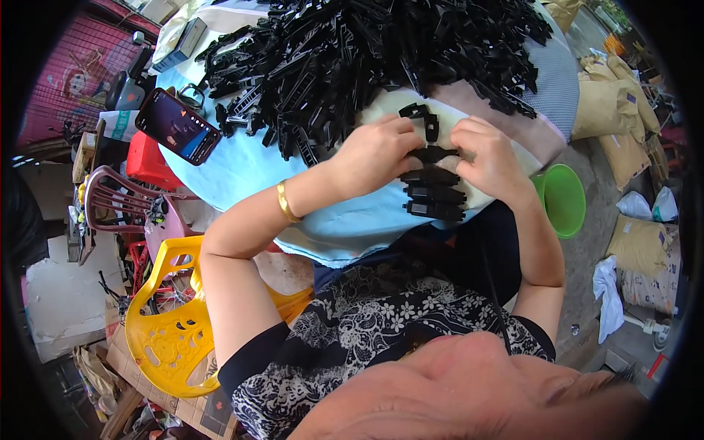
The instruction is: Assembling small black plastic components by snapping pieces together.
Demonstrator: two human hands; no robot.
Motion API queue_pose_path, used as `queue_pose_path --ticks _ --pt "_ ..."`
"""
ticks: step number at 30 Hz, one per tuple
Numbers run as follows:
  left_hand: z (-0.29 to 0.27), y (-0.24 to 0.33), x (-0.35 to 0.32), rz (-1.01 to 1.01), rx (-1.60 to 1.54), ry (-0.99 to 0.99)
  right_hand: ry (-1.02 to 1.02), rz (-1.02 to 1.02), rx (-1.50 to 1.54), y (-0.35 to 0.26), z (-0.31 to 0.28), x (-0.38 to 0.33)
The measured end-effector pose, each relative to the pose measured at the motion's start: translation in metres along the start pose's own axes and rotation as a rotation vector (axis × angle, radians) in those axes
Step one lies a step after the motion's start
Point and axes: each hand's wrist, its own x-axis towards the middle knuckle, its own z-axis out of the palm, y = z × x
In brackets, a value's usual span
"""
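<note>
Between my two hands is a black plastic part [433, 155], gripped at its left end by the fingers of my left hand [381, 155] and at its right end by those of my right hand [485, 155]. Just below it, several similar black parts [434, 194] lie in a row near the table's front edge. Beyond my fingers sits another loose black piece [431, 126]. A large heap of black plastic parts [352, 59] covers the far side of the table. My left wrist wears a gold bracelet.
Blue cloth [220, 172] covers part of the round table. A lit phone [178, 126] stands at its left edge, near a small box [182, 44]. A green bucket [563, 202] is right of the table, a yellow plastic chair [169, 323] to the left. Brown sacks [609, 110] line the right.
</note>
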Motion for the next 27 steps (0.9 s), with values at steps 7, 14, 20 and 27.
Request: queue_pose_path --ticks 7,14,20,27 --pt "-0.076 -0.005 -0.067 -0.106 0.323 0.052 -0.305 -0.041 0.115 0.003 -0.027 -0.003" --pt "-0.045 -0.052 -0.079 -0.122 0.319 -0.012 0.008 0.130 -0.116 -0.003 0.008 0.021" --pt "-0.006 -0.040 -0.027 -0.082 0.372 0.084 0.010 0.120 -0.144 0.015 0.016 0.024" --pt "0.022 -0.034 0.010 -0.110 0.400 0.148 0.111 0.143 -0.133 0.024 0.011 0.010"
